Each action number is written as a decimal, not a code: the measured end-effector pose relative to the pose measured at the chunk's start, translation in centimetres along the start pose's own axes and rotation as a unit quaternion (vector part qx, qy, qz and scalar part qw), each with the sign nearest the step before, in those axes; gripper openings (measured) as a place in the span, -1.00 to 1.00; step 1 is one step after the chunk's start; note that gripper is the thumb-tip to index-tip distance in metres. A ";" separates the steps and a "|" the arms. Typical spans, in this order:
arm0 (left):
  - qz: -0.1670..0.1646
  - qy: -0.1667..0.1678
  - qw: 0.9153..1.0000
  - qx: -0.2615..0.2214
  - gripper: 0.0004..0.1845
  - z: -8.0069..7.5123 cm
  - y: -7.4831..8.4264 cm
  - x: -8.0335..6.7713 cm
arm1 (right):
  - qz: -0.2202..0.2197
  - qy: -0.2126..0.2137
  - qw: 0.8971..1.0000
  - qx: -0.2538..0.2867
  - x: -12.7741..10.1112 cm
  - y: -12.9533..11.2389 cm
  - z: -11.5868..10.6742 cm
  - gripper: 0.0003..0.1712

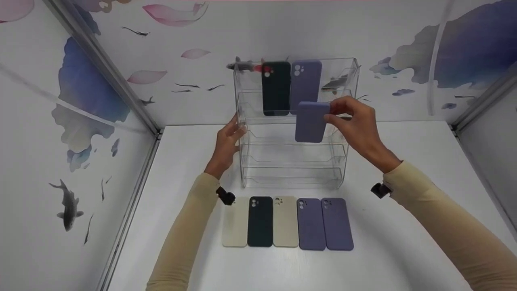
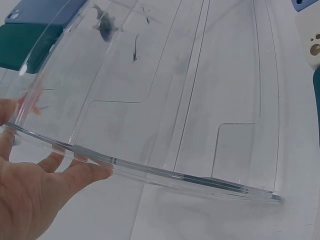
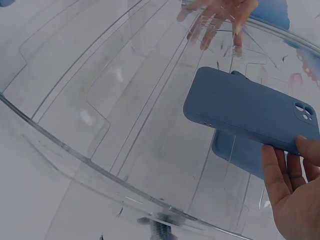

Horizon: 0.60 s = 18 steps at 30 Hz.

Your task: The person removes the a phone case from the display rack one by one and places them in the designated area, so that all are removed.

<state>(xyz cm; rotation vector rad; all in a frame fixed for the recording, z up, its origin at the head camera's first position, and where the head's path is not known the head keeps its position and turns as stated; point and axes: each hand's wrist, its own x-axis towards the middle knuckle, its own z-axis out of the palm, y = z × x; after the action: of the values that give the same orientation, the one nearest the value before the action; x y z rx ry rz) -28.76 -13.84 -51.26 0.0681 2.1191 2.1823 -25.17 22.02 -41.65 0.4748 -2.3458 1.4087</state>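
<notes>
My right hand [image 1: 357,125] pinches a purple phone case [image 1: 312,123] by its upper right side, in front of a clear acrylic tiered rack [image 1: 293,173]. In the right wrist view, the case [image 3: 245,107] shows camera holes at the end near my fingertips. My left hand [image 1: 228,145] grips the rack's left side panel; the left wrist view shows fingers [image 2: 85,175] about its edge. On the rack's top tier stand a dark green phone case [image 1: 276,89] and another purple case [image 1: 305,79], side by side. The held case overlaps the lower part of that purple one in the head view.
A row of phone cases lies on the white table [image 1: 258,270] before the rack: a cream case [image 1: 285,222], a dark green case [image 1: 260,222], purple cases [image 1: 338,224] and a paler one at the left end. Printed panels [image 1: 194,101] enclose the table.
</notes>
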 end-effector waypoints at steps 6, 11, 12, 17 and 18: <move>0.006 -0.005 1.000 -0.025 -0.27 -0.1 -0.2 0.1 | 0.000 0.002 1.000 -0.009 -1.2 0.6 -0.7 -0.72; 0.003 -0.004 1.000 -0.023 -0.26 -0.1 -0.2 -0.1 | 0.003 -0.001 1.000 -0.019 -2.3 1.0 -1.1 -0.72; 0.002 -0.003 1.000 -0.022 -0.26 -0.1 -0.1 -0.1 | 0.004 -0.001 1.000 -0.021 -2.5 1.1 -1.1 -0.71; 0.001 -0.002 1.000 -0.024 -0.28 -0.1 -0.1 0.0 | 0.011 -0.002 1.000 -0.018 -3.3 1.5 -1.5 -0.71; 0.001 -0.002 1.000 -0.025 -0.28 0.0 -0.1 0.0 | 0.012 -0.003 1.000 -0.019 -3.5 1.6 -1.6 -0.71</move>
<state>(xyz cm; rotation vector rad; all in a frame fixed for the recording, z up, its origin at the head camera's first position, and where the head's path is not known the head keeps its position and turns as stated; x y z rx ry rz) -28.80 -13.88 -51.38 0.0719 2.0620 2.2333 -22.62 24.49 -43.87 0.4419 -2.3856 1.3724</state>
